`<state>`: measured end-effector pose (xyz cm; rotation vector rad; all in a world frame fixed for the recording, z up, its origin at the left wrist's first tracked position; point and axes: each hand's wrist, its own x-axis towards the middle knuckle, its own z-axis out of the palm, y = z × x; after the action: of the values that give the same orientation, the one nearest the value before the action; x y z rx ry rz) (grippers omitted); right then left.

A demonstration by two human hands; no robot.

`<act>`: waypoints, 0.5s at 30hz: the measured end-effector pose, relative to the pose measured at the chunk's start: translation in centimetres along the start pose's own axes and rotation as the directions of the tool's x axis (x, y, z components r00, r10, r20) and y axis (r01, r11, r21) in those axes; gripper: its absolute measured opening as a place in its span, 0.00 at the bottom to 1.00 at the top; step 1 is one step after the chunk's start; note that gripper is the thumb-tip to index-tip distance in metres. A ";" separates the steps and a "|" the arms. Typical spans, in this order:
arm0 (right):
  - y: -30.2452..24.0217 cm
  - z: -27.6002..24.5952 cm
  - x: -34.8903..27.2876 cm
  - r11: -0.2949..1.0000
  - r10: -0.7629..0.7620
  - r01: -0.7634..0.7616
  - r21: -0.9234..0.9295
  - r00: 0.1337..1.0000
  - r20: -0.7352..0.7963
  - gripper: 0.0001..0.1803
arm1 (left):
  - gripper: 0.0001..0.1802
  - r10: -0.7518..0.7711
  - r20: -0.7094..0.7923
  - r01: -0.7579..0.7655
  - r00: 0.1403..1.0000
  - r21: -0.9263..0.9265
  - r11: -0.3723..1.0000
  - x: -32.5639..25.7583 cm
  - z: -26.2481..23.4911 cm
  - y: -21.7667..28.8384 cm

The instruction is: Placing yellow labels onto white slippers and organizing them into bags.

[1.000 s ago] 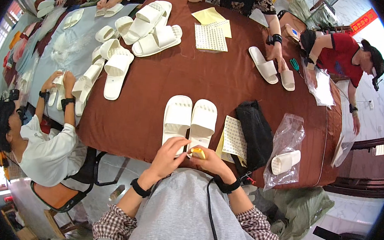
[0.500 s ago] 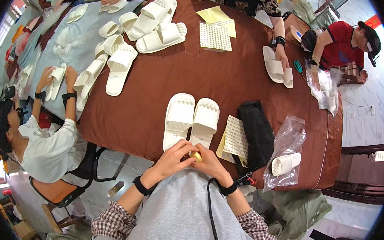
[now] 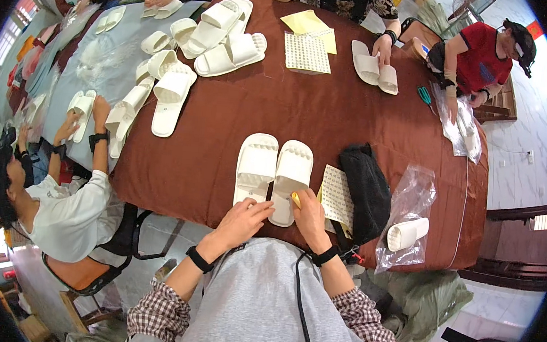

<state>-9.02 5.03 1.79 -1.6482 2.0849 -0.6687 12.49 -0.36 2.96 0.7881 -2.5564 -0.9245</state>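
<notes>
A pair of white slippers lies side by side in front of me on the brown-covered table: the left slipper (image 3: 256,163) and the right slipper (image 3: 294,166), heels toward me. My left hand (image 3: 242,222) rests over the left slipper's heel, fingers stretched toward the right one. My right hand (image 3: 311,220) is closed on a small yellow object (image 3: 295,200), held against the right slipper's inner sole. Fingers partly cover that object, so its kind is unclear. Just right of this hand lie a sticker sheet (image 3: 338,192) and a black pouch (image 3: 363,184).
A clear plastic bag (image 3: 406,197) with a white slipper (image 3: 407,233) lies at the right. More white slippers (image 3: 223,32) are heaped at the far left, near yellow paper and a second sticker sheet (image 3: 307,53). Green scissors (image 3: 426,97) lie far right. Several co-workers sit around the table.
My hands have parted; the right one carried the yellow object onto the right slipper, and the left moved onto the left slipper's heel. Across the table, a co-worker's slipper pair shifted left.
</notes>
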 end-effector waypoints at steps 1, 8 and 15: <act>0.2 0.5 0.1 0.999 0.002 -0.002 -0.049 1.000 -0.006 0.09 | 0.30 0.037 0.101 -0.042 0.994 0.053 0.998 0.1 0.1 -0.1; 0.2 1.1 0.3 0.988 -0.042 0.040 -0.151 0.999 -0.013 0.08 | 0.32 0.025 0.146 -0.047 0.989 0.150 0.988 -0.4 1.5 -1.0; 0.4 1.3 0.6 0.973 -0.097 0.103 -0.206 0.994 0.041 0.12 | 0.30 0.026 0.142 -0.049 0.989 0.162 0.986 -0.4 1.4 -0.8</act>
<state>-8.69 4.33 0.49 -1.8752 2.1218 -0.4647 12.51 0.08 1.35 0.7410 -2.7890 -0.7896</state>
